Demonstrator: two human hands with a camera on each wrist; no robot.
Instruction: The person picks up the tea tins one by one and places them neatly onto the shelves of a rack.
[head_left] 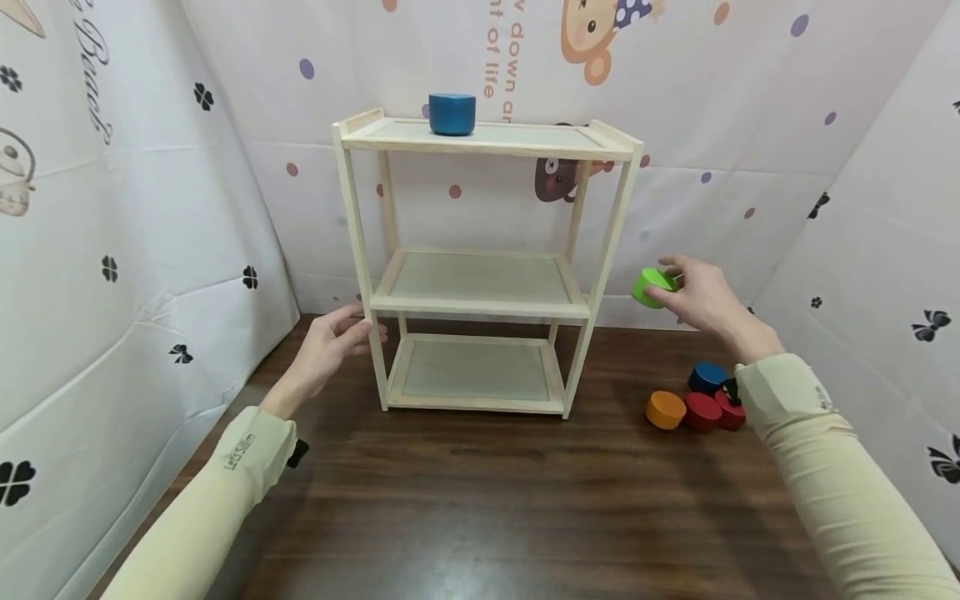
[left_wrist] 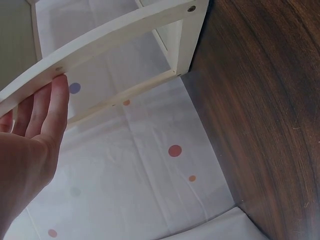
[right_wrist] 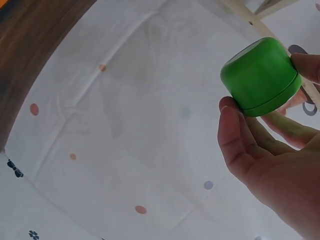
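Note:
My right hand (head_left: 705, 296) pinches a small green round canister (head_left: 651, 287) in the air, right of the shelf. In the right wrist view the green canister (right_wrist: 262, 77) is tilted, a seam circling it near one end, with thumb and fingertips on opposite sides. At the other side, my left hand (head_left: 330, 343) grips the left front post of a pale wooden three-tier shelf (head_left: 480, 308). The fingers (left_wrist: 56, 107) lie against the post in the left wrist view; the thumb is hidden there. A blue canister (head_left: 452, 115) stands on the top tier.
Right of the shelf, on the dark wooden floor (head_left: 465, 500), sit an orange canister (head_left: 665, 410), a blue one (head_left: 707, 377) and two red ones (head_left: 702, 412), close together. Printed white cloth (head_left: 697, 125) hangs behind and along both sides.

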